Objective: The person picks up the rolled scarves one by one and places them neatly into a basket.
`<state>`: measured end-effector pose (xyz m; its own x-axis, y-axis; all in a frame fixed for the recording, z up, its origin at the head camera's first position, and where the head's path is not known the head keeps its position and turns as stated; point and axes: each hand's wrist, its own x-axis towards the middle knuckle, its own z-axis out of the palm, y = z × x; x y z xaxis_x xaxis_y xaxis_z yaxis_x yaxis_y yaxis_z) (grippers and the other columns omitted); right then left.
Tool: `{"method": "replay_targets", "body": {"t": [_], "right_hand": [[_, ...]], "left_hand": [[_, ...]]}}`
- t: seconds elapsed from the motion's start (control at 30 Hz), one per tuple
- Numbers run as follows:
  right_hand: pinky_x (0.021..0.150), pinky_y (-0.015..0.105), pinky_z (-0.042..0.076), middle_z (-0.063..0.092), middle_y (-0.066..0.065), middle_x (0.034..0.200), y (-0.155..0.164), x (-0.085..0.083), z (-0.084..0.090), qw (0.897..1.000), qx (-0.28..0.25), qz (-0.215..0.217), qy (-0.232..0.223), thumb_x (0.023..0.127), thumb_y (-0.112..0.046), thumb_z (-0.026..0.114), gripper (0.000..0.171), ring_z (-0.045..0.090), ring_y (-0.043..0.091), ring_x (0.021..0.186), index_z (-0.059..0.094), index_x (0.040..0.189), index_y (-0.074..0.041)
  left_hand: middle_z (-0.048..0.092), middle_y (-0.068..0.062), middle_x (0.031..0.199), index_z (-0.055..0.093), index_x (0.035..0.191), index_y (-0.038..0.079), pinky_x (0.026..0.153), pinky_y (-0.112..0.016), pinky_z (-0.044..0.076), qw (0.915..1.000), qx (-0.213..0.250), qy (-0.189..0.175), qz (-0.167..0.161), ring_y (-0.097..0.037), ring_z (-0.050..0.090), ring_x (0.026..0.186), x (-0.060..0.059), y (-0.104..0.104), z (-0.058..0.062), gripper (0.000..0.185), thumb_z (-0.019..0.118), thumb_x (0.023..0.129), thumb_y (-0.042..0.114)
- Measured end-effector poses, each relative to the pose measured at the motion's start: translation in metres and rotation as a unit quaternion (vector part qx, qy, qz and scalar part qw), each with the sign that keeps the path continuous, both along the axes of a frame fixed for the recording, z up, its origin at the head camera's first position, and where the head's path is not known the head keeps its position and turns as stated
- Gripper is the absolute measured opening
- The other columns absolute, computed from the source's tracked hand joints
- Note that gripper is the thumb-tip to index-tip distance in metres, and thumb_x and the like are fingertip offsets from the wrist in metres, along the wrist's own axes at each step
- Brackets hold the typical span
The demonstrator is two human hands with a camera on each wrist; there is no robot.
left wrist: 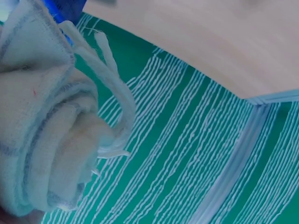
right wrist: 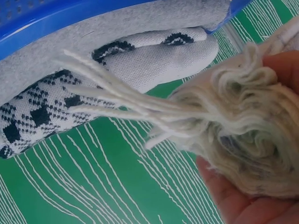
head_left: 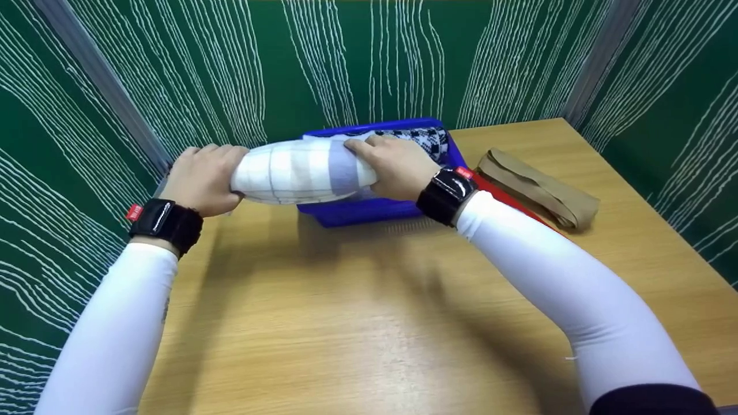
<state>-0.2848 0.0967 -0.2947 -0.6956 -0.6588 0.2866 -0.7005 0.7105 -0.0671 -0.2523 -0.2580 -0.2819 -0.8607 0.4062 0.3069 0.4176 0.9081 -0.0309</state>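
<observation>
Rolled scarf (head_left: 300, 170), held above the blue basket (head_left: 369, 210), with left hand (head_left: 202, 178) and right hand (head_left: 398, 164) each clamped round 1 end; loose grip likely lets it unroll, fringe snagging the rim.

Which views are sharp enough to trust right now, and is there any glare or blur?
Head view: rolled scarf and both hands fairly sharp, soft glare on the table, shadows toward the basket. Left wrist view: scarf weave sharp, table blurred. Right wrist view: fringe sharp, the palm at the edge soft.
</observation>
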Motion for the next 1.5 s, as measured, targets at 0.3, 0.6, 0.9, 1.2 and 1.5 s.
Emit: {"method": "replay_targets", "body": {"t": [0.3,0.6,0.9,1.2,1.5], "right_hand": [[0.1,0.058,0.062,0.07,0.024,0.135,0.009,-0.005,0.001,1.0,0.001,-0.008,-0.002,0.081,-0.012,0.091,0.088,0.069,0.043,0.124,0.05,0.16,-0.008],[0.107,0.059,0.059,0.069,0.025,0.138,0.017,-0.008,0.003,1.0,-0.004,-0.009,-0.003,0.08,-0.004,0.087,0.086,0.067,0.044,0.127,0.051,0.158,-0.007],[0.108,0.06,0.058,0.067,0.024,0.143,0.029,-0.009,0.005,0.999,-0.005,-0.031,-0.003,0.082,-0.004,0.088,0.086,0.066,0.044,0.131,0.051,0.159,-0.009],[0.106,0.061,0.059,0.069,0.022,0.138,0.042,-0.012,0.003,0.999,-0.015,-0.038,0.006,0.08,-0.003,0.088,0.084,0.067,0.043,0.128,0.053,0.157,-0.01],[0.11,0.061,0.056,0.068,0.024,0.141,0.053,-0.016,0.002,0.999,-0.013,-0.042,0.007,0.081,-0.001,0.085,0.082,0.065,0.044,0.132,0.054,0.156,-0.008]], "left_hand": [[0.075,-0.019,0.128,0.066,0.132,0.006,0.086,-0.057,0.051,0.9999,0.002,0.012,-0.004,-0.043,0.068,0.112,-0.006,0.009,-0.001,0.056,0.081,0.078,0.011],[0.075,-0.019,0.13,0.066,0.133,0.006,0.091,-0.058,0.053,0.9997,0.0,0.025,-0.007,-0.042,0.069,0.115,-0.009,0.017,-0.003,0.056,0.081,0.079,0.012],[0.074,-0.02,0.132,0.065,0.134,0.005,0.093,-0.06,0.053,0.9994,-0.004,0.028,-0.02,-0.043,0.069,0.118,-0.014,0.028,0.0,0.056,0.081,0.081,0.013],[0.073,-0.019,0.133,0.064,0.136,0.005,0.094,-0.06,0.053,0.999,-0.002,0.032,-0.032,-0.043,0.068,0.121,-0.019,0.038,-0.003,0.061,0.086,0.08,0.015],[0.073,-0.019,0.133,0.063,0.138,0.006,0.09,-0.056,0.052,0.9992,-0.004,0.022,-0.034,-0.042,0.068,0.121,-0.023,0.048,-0.005,0.061,0.085,0.082,0.016]]}}
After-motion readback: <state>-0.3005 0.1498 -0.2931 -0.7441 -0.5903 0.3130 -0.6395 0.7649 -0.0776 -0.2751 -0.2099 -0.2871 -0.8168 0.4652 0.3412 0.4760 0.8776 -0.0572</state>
